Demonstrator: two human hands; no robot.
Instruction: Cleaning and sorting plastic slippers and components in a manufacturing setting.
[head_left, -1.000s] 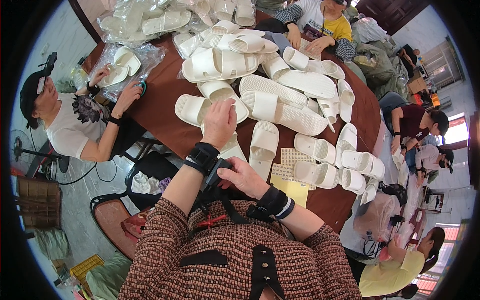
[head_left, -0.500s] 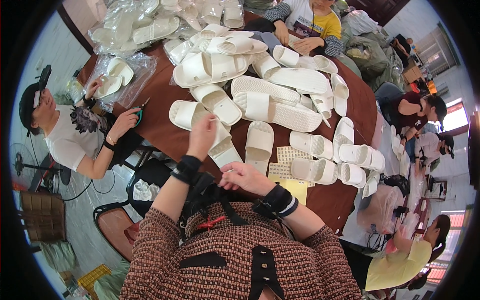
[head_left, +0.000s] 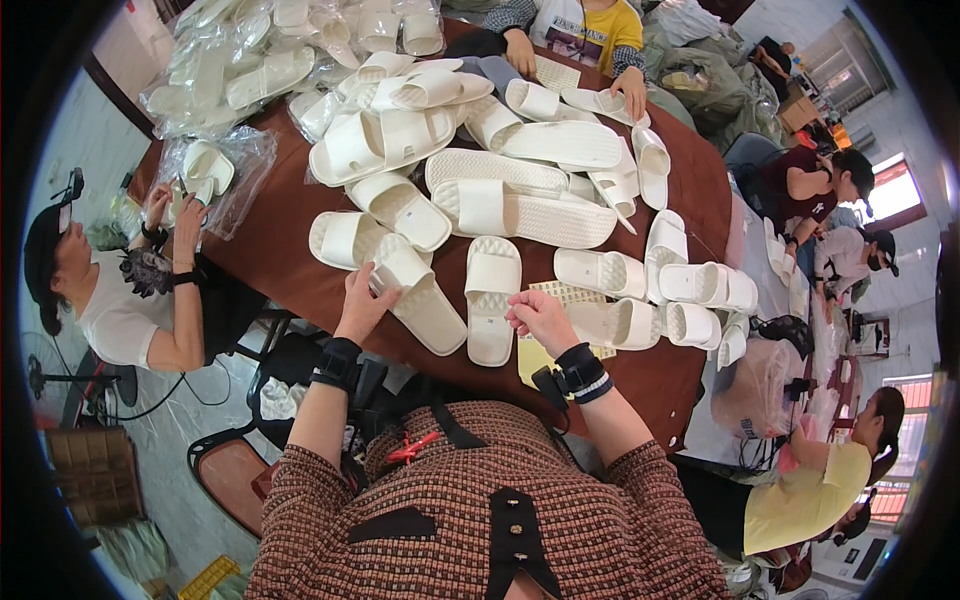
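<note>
My left hand (head_left: pixel 364 305) is at the side of a white slipper (head_left: pixel 425 300), thumb and fingers gripping the edge near its strap. That slipper lies slanted, its heel end toward me. Just right of it another white slipper (head_left: pixel 492 300) lies upright with its heel nearest me. Over its right edge hovers my right hand (head_left: pixel 541 318), fingertips pinched together; whatever they hold is too small to make out. Partly under that hand and the neighbouring slippers lie sticker sheets (head_left: pixel 568 292) and a yellow sheet (head_left: pixel 534 362).
A heap of white slippers (head_left: pixel 400 130) fills the middle of the brown-covered table (head_left: pixel 285 235). Bagged slippers (head_left: pixel 270 78) lie far left, and more slippers (head_left: pixel 710 287) to the right. Co-workers sit at the left and far side. A chair (head_left: pixel 228 480) stands lower left.
My left hand has come down to the slipper's side, and that slipper sits nearer me. My right hand has moved right. The left co-worker's scissors hand has moved toward the bagged slippers.
</note>
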